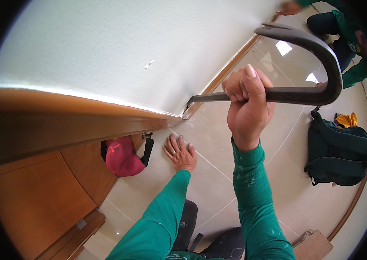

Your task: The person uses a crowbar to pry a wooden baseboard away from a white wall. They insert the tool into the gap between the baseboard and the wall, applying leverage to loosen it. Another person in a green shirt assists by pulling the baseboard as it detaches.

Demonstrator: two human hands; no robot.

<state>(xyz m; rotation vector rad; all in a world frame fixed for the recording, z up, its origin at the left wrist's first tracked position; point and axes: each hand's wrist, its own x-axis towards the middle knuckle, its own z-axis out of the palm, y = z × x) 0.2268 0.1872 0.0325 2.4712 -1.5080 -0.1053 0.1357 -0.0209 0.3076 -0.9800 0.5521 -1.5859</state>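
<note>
My right hand is wrapped round the shaft of a dark metal crowbar. Its hooked, split end curves back toward the wall on the far right. The straight end reaches left to the near end of a brown wooden baseboard, where it meets the wall corner; whether the tip is wedged behind the board I cannot tell. Flat on the tiled floor, with fingers spread and a ring on one, rests my left hand. It holds nothing.
Brown wooden door trim runs along the left, with a maroon waist bag on the floor beside it. At right lies a dark backpack with a yellow cloth. Another person crouches at the far right, one hand near the baseboard.
</note>
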